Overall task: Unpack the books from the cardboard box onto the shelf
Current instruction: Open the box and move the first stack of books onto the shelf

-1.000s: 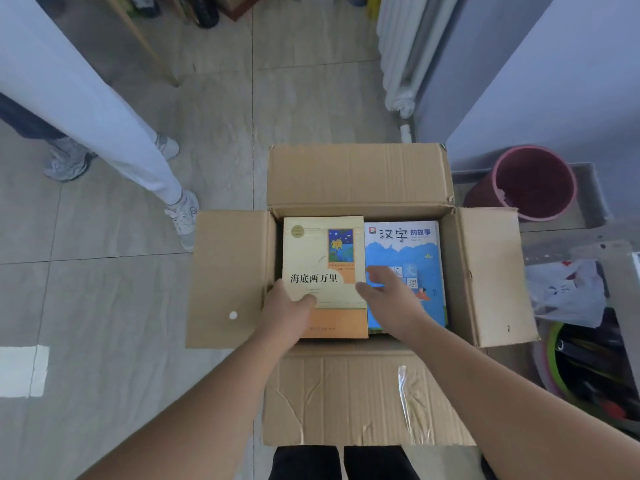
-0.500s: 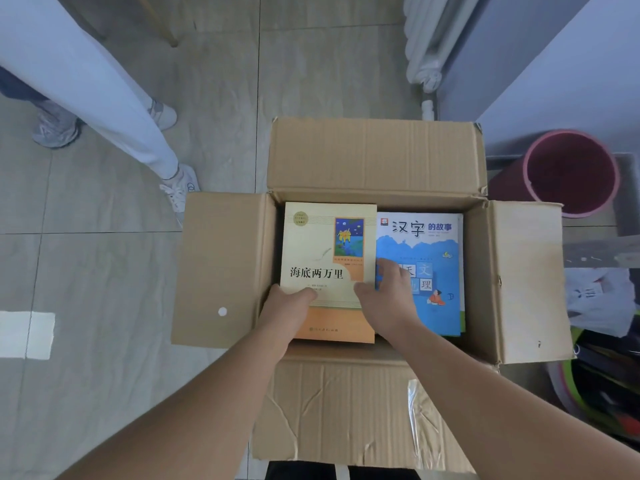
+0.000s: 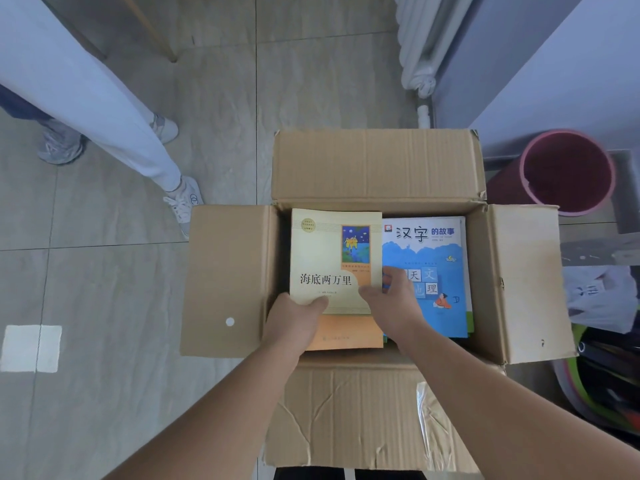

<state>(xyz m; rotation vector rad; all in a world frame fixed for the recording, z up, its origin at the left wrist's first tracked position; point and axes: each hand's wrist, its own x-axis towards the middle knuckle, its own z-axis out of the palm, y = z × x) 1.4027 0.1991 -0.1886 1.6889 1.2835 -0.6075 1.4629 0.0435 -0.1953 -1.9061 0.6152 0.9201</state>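
The cardboard box (image 3: 375,168) sits open on the floor (image 3: 104,289), with all four flaps folded out. Two books lie side by side on top inside it. The yellow book (image 3: 334,258) is by the left wall of the box, and the blue book (image 3: 438,296) is by the right wall. The left hand (image 3: 294,323) is curled around the near left corner of the yellow book, thumb on the cover. The right hand (image 3: 394,303) is half closed on that book's right edge, with its fingers partly lying on the blue book too. No shelf is in view. I think the yellow book could slip, since it is only held by its edges. The right fingers might also drag the blue book up by mistake. A thin cover could bend if the hands squeeze hard. Someone's shoe (image 3: 183,202) is near the left flap, so a dropped book might land on it.
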